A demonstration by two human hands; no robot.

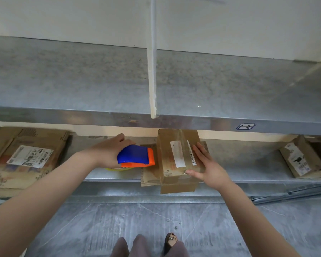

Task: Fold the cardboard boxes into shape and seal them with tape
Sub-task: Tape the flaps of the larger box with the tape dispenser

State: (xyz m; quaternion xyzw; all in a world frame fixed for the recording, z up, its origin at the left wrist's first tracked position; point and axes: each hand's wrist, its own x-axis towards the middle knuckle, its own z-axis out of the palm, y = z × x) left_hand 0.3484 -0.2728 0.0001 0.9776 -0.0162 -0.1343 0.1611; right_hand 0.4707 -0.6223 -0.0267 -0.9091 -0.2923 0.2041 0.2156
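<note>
Left hand grips tape dispenser; right hand steadies box.

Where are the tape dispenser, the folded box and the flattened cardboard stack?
tape dispenser (133, 154), head view, blue cover.
folded box (165, 154), head view, top face left of white label.
flattened cardboard stack (30, 156), head view, its white label.

bright, even light | soft shadows | wide-angle bending at edges | slight softness

A grey metal shelf holds a brown cardboard box; blue-orange plastic tape dispenser at its nine o'clock, small brown carton at three.
</note>
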